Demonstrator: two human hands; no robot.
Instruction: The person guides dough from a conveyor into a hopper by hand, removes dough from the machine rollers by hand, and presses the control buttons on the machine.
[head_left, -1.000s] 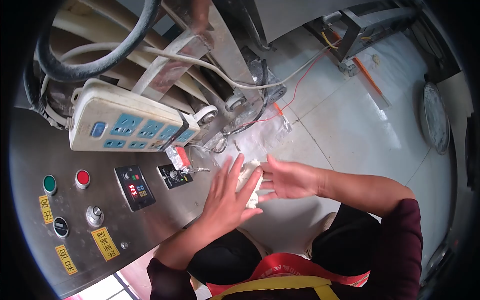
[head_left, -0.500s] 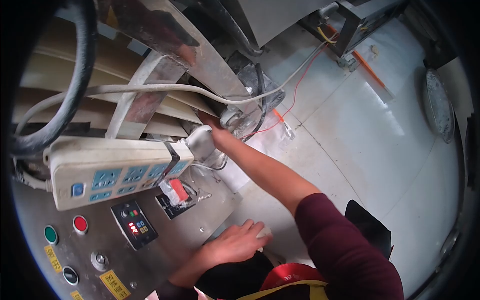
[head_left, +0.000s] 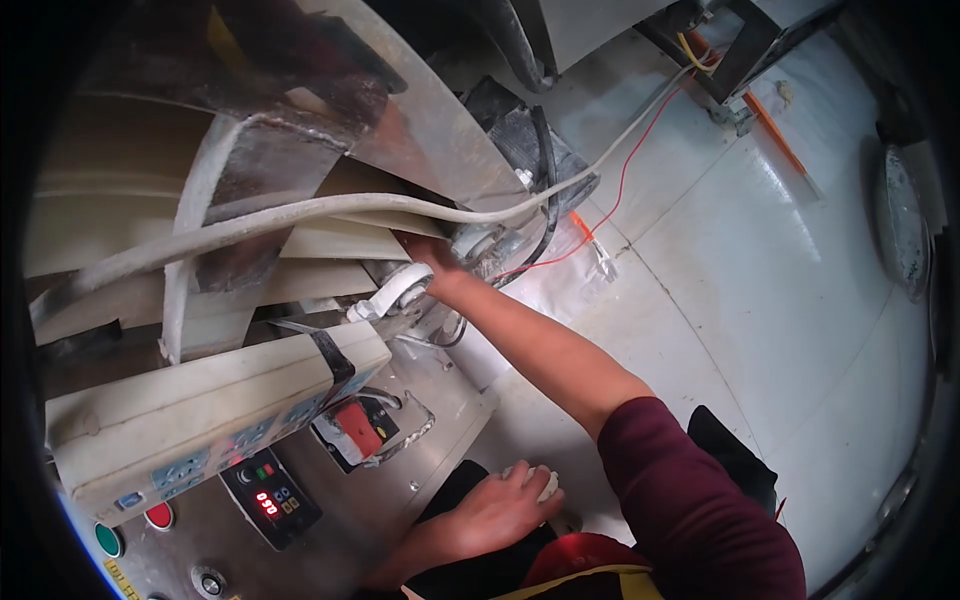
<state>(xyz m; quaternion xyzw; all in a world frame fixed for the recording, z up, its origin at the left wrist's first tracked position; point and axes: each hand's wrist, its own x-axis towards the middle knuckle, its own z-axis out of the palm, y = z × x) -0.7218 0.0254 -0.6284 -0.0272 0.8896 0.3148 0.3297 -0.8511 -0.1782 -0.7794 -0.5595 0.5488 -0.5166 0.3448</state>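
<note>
My right hand [head_left: 425, 252] reaches into the gap between the cream belts [head_left: 345, 240] and the metal frame of a machine. Its fingers are hidden in there, so I cannot see what they touch. A roller end with a white rim [head_left: 400, 288] sits right beside the wrist. Low in front of my body, my left hand [head_left: 505, 512] is closed round a small off-white lump [head_left: 547, 484], most of it covered by the fingers; its material is unclear.
A power strip [head_left: 230, 400] is strapped above a steel control panel with a red-digit display [head_left: 266, 502] and a green button [head_left: 108, 540]. A grey cable [head_left: 400, 204] crosses the belts. A thin red wire [head_left: 628, 185] hangs over the tiled floor [head_left: 740, 330].
The view has shifted, and the power strip now shows more of its top side. The display digits differ. My right hand stays in the gap; my left hand keeps hold of the pale lump.
</note>
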